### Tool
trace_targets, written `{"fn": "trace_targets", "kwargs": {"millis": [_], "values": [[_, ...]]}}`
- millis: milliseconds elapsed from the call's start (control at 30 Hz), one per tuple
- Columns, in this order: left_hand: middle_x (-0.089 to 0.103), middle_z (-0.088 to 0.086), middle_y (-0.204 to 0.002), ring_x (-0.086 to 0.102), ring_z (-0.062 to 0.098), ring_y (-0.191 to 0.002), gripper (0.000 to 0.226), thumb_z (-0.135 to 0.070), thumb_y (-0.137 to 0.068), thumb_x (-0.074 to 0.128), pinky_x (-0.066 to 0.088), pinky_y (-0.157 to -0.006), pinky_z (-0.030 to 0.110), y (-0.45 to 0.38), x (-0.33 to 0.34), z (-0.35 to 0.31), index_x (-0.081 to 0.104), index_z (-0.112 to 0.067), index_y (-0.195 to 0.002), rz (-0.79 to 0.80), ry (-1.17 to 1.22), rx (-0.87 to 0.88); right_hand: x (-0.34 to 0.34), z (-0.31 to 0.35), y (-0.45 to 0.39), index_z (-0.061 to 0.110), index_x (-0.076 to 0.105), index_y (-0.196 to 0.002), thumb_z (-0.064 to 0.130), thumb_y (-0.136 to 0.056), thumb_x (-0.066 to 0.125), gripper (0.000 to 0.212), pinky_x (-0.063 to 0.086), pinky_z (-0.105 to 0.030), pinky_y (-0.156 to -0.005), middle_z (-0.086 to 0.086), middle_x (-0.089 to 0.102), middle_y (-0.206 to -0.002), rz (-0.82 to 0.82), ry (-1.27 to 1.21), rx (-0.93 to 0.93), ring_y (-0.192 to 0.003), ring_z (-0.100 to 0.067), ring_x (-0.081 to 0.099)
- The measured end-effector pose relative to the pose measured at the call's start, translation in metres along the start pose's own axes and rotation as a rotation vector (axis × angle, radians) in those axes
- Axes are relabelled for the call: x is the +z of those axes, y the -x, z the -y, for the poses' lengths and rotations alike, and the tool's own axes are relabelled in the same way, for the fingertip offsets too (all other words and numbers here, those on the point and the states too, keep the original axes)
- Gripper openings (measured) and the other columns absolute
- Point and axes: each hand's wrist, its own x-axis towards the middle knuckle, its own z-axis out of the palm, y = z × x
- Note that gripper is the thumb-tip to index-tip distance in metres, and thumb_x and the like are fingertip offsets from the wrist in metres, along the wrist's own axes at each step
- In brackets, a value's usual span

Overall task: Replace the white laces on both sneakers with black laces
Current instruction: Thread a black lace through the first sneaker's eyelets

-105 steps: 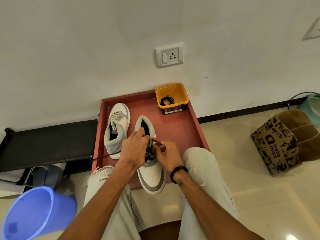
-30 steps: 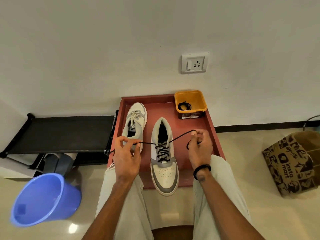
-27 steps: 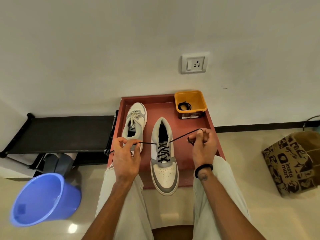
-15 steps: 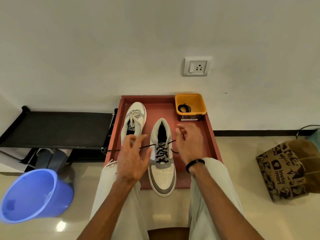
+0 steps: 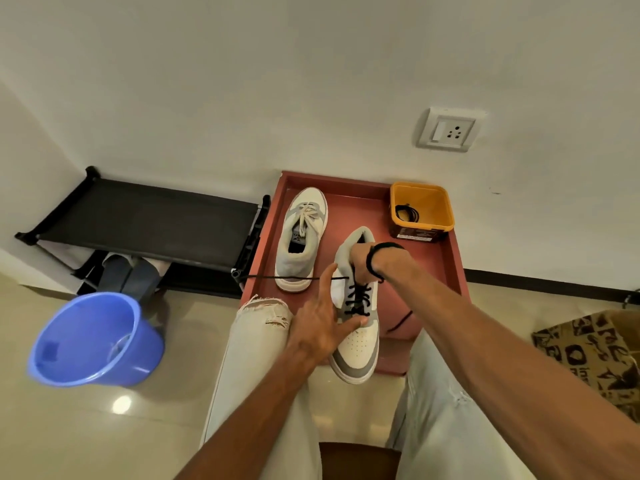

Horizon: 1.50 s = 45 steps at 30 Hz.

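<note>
– What kind of place is this?
– A home, I think: glossy floor tiles point(image 5: 86, 427), a plain wall with a socket point(image 5: 448, 130).
– Anything else?
– A low black shoe rack point(image 5: 149, 220) with footwear under it, a blue bucket point(image 5: 93, 341), a printed grocery bag point(image 5: 595, 351).

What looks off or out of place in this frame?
The black lace on the near sneaker is untied: one end trails left past the tray edge, the other lies loose on the tray by its right side. That sneaker's toe overhangs the tray's front edge. The far sneaker has white laces.
</note>
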Motion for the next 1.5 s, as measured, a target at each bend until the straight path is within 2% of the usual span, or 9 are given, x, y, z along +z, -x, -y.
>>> {"fn": "trace_targets", "kwargs": {"millis": [267, 600, 767, 967, 1033, 1167, 1267, 1367, 1500], "values": [[0.069, -0.001, -0.075, 0.068, 0.021, -0.070, 0.115, -0.071, -0.073, 0.076, 0.059, -0.075, 0.047, -0.002, 0.007, 0.007, -0.003, -0.053, -0.155, 0.020, 0.035, 0.013, 0.011, -0.002, 0.003, 0.010, 0.063, -0.086, 0.015, -0.088, 0.068, 0.007, 0.046, -0.029, -0.054, -0.005, 0.059, -0.075, -0.055, -0.096, 0.026, -0.062, -0.020, 0.055], [0.073, 0.003, -0.123, 0.071, 0.024, -0.106, 0.123, -0.067, -0.071, 0.082, 0.056, -0.095, 0.047, -0.011, 0.003, 0.006, -0.004, -0.051, -0.157, 0.086, -0.080, -0.016, 0.010, -0.010, 0.012, 0.013, 0.050, -0.061, 0.008, -0.087, 0.056, 0.027, 0.037, -0.029, -0.048, -0.006, 0.052, -0.062, -0.187, -0.231, 0.014, -0.054, -0.024, 0.049], [0.070, 0.004, -0.130, 0.068, 0.027, -0.116, 0.126, -0.067, -0.071, 0.082, 0.052, -0.101, 0.040, -0.012, 0.002, 0.007, 0.000, -0.039, -0.162, 0.090, -0.024, -0.067, 0.029, -0.024, 0.030, 0.009, 0.065, -0.099, 0.013, -0.097, 0.060, 0.006, 0.053, -0.034, -0.068, -0.007, 0.069, -0.095, -0.344, -0.578, -0.172, -0.081, -0.022, 0.066], [0.072, 0.005, -0.127, 0.067, 0.026, -0.116, 0.118, -0.063, -0.073, 0.083, 0.049, -0.105, 0.039, -0.010, -0.003, 0.004, 0.013, -0.036, -0.163, 0.156, -0.070, -0.074, 0.066, -0.038, 0.049, 0.006, 0.060, -0.111, 0.015, -0.102, 0.062, 0.014, 0.060, -0.037, -0.066, -0.010, 0.067, -0.095, -0.324, -1.153, -0.250, -0.063, -0.019, 0.064], [0.074, 0.003, -0.120, 0.069, 0.023, -0.112, 0.113, -0.066, -0.071, 0.083, 0.051, -0.101, 0.039, -0.008, -0.005, 0.002, 0.023, -0.033, -0.161, 0.138, -0.058, -0.073, 0.072, -0.037, 0.047, 0.008, 0.064, -0.106, 0.016, -0.099, 0.067, 0.011, 0.061, -0.043, -0.068, -0.012, 0.069, -0.100, -0.407, -1.229, -0.238, -0.065, -0.022, 0.065], [0.076, 0.000, -0.102, 0.072, 0.016, -0.091, 0.098, -0.064, -0.070, 0.085, 0.057, -0.085, 0.035, -0.002, -0.006, -0.003, 0.035, -0.035, -0.150, 0.094, 0.027, -0.039, 0.078, -0.030, 0.045, 0.015, 0.072, -0.096, 0.024, -0.093, 0.074, 0.010, 0.057, -0.030, -0.058, -0.006, 0.073, -0.097, -0.685, -1.295, -0.183, -0.060, -0.010, 0.067], [0.071, -0.008, -0.091, 0.066, 0.006, -0.078, 0.075, -0.063, -0.082, 0.075, 0.058, -0.078, 0.031, 0.000, -0.008, -0.007, 0.040, -0.031, -0.139, -0.037, 0.114, -0.030, 0.091, -0.030, 0.041, 0.021, 0.066, -0.083, 0.044, -0.093, 0.068, 0.024, 0.061, -0.044, -0.065, -0.004, 0.073, -0.084, -0.934, -1.351, 0.134, -0.070, -0.021, 0.071], [0.069, -0.005, -0.081, 0.065, 0.009, -0.068, 0.050, -0.068, -0.094, 0.054, 0.061, -0.072, 0.042, -0.002, -0.009, -0.007, 0.051, -0.020, -0.109, -0.233, 0.211, -0.073, 0.108, -0.032, 0.039, 0.013, 0.061, -0.070, 0.059, -0.099, 0.050, 0.056, 0.061, -0.046, -0.063, -0.006, 0.065, -0.057, -0.724, -1.600, 0.399, -0.052, -0.025, 0.065], [0.069, 0.002, -0.073, 0.066, 0.019, -0.069, 0.065, -0.061, -0.104, 0.035, 0.056, -0.072, 0.039, -0.007, -0.009, -0.013, 0.070, -0.012, -0.083, -0.195, 0.119, -0.218, 0.108, -0.023, 0.044, 0.008, 0.068, -0.079, 0.061, -0.100, 0.049, 0.059, 0.056, -0.032, -0.057, -0.006, 0.063, -0.066, -0.358, -1.946, 0.446, -0.060, -0.020, 0.058]]}}
